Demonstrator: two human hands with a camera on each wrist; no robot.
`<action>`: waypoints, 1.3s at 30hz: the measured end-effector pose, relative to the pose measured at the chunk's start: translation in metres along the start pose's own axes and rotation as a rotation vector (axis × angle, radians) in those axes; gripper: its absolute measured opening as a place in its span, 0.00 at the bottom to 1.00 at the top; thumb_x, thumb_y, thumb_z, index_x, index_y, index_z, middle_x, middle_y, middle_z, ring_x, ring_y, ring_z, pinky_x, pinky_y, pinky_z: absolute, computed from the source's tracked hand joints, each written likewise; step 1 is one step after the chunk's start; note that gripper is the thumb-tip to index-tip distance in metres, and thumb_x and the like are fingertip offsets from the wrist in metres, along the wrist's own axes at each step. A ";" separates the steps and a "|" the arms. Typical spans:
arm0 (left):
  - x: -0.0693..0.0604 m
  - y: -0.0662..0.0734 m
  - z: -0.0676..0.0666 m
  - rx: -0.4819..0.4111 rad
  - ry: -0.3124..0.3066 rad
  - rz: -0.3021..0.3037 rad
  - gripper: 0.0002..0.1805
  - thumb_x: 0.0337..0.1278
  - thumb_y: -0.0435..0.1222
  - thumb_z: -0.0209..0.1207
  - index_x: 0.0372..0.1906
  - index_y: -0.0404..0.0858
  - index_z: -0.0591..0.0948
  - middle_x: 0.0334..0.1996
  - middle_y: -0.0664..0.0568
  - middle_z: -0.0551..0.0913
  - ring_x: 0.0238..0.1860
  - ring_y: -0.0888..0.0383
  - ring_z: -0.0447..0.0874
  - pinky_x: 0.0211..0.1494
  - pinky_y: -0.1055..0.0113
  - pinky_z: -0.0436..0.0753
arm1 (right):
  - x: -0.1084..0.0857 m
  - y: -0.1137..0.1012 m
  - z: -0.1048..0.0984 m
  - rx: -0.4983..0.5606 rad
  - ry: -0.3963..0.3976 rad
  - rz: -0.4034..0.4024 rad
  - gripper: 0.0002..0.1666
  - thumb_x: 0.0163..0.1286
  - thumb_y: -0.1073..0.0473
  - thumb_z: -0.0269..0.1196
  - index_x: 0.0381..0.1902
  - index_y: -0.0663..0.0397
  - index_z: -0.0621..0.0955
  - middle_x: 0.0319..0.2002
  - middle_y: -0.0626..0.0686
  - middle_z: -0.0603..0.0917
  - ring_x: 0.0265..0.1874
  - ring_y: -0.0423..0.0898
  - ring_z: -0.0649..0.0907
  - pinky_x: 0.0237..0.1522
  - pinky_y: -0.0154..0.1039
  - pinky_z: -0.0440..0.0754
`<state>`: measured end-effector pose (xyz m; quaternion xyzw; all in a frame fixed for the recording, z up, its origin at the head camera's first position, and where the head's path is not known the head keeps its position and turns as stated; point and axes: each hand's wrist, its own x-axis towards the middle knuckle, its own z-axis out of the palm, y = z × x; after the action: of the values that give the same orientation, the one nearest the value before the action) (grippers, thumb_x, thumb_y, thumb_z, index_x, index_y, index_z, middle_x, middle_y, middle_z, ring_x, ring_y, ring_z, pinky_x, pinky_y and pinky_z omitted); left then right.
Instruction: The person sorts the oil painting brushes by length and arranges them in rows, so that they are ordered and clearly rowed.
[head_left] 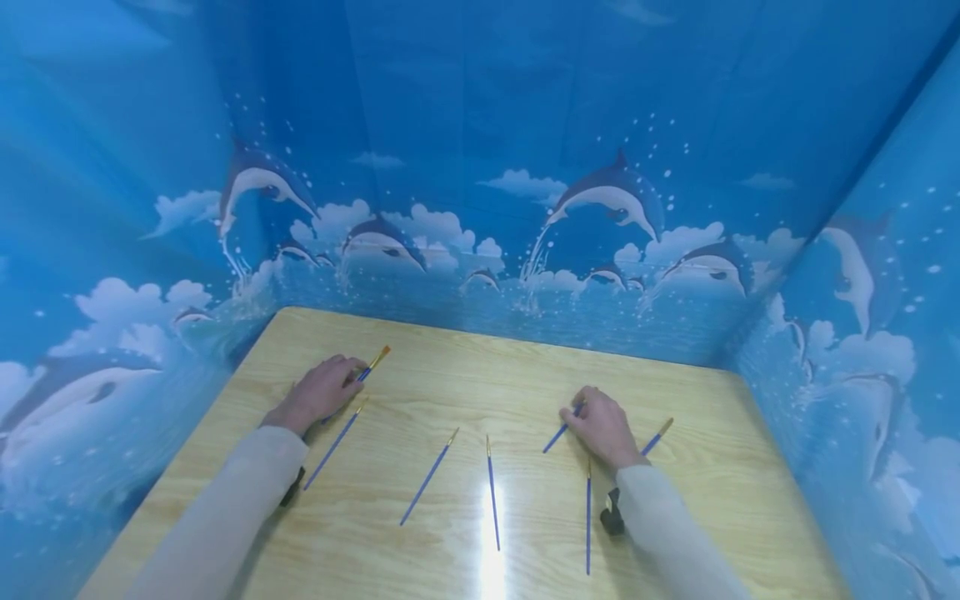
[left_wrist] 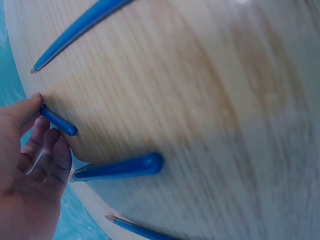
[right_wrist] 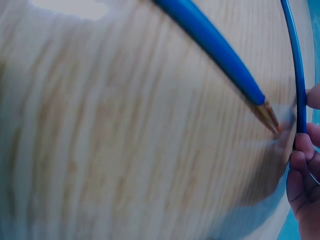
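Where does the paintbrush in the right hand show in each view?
Head: the paintbrush is right of centre, in the right hand.
Left wrist: not in it.
Right wrist: near the right edge, from the top down to the fingers.
Shared landmark: the wood-grain tabletop.

Blue printed sheeting (head_left: 465,125) on three sides: back, left, right; creased in places. Print: leaping dolphins (head_left: 600,179), white clouds (head_left: 525,183), droplets, pale sea below. Worktop (head_left: 442,375) light, wood-grained, far corners rounded. Bright glare strip (head_left: 492,579) on its near part.
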<state>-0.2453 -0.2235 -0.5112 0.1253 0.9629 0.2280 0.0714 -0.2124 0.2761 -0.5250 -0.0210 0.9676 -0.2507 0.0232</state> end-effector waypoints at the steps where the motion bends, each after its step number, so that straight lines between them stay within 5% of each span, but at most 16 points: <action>1: 0.000 0.000 0.000 -0.002 0.003 -0.004 0.24 0.81 0.38 0.60 0.73 0.33 0.77 0.54 0.38 0.85 0.57 0.39 0.85 0.65 0.37 0.83 | 0.001 -0.001 0.001 0.000 0.003 0.003 0.22 0.76 0.47 0.68 0.55 0.59 0.82 0.41 0.55 0.86 0.40 0.50 0.85 0.49 0.52 0.89; 17: -0.001 -0.003 0.003 -0.034 0.020 -0.003 0.23 0.81 0.37 0.59 0.73 0.33 0.77 0.50 0.41 0.85 0.52 0.43 0.86 0.59 0.41 0.86 | 0.008 -0.010 0.007 0.012 0.040 -0.018 0.17 0.76 0.55 0.65 0.57 0.58 0.81 0.42 0.55 0.84 0.39 0.50 0.82 0.43 0.48 0.85; 22: -0.002 -0.002 0.002 -0.032 0.027 -0.004 0.23 0.81 0.36 0.60 0.72 0.33 0.78 0.47 0.42 0.85 0.49 0.45 0.85 0.56 0.42 0.86 | 0.010 -0.011 0.009 0.014 0.057 -0.022 0.22 0.75 0.58 0.65 0.63 0.61 0.79 0.40 0.55 0.83 0.36 0.49 0.81 0.40 0.45 0.84; 33: -0.003 0.001 0.001 -0.043 0.021 -0.001 0.23 0.81 0.36 0.59 0.72 0.33 0.77 0.47 0.43 0.84 0.48 0.47 0.84 0.55 0.43 0.86 | 0.014 -0.019 0.011 0.012 0.059 0.022 0.23 0.73 0.61 0.63 0.63 0.66 0.81 0.53 0.63 0.87 0.52 0.59 0.87 0.56 0.57 0.89; 39: -0.002 -0.001 0.003 -0.048 0.015 -0.011 0.23 0.82 0.37 0.58 0.73 0.33 0.77 0.49 0.42 0.85 0.50 0.46 0.85 0.57 0.42 0.85 | 0.014 -0.020 0.012 -0.004 0.069 0.000 0.18 0.73 0.62 0.65 0.57 0.65 0.85 0.47 0.60 0.87 0.47 0.56 0.87 0.54 0.56 0.89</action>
<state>-0.2435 -0.2240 -0.5143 0.1164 0.9583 0.2518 0.0687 -0.2251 0.2518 -0.5265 -0.0121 0.9683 -0.2494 -0.0103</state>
